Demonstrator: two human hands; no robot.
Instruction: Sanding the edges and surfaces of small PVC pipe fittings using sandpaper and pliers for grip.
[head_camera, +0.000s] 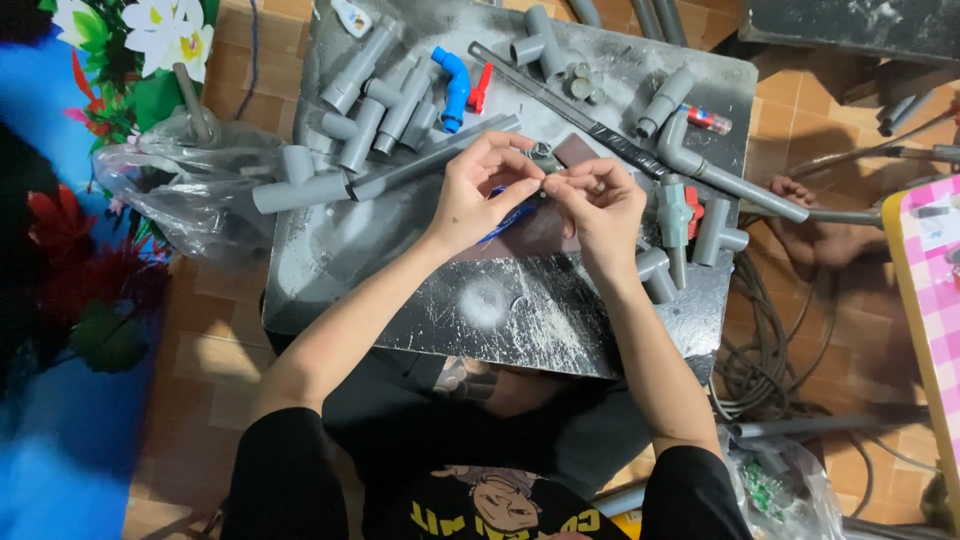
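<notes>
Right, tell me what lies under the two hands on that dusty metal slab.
Under the left hand a blue strip pokes out onto a dark reddish sheet lying on the dusty grey metal slab. The right hand covers the rest, so anything beneath the palms is hidden.

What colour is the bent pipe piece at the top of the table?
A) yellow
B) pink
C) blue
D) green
C: the bent pipe piece lying near the far edge of the table is bright blue, next to a small red part and among grey pipe pieces.
</notes>
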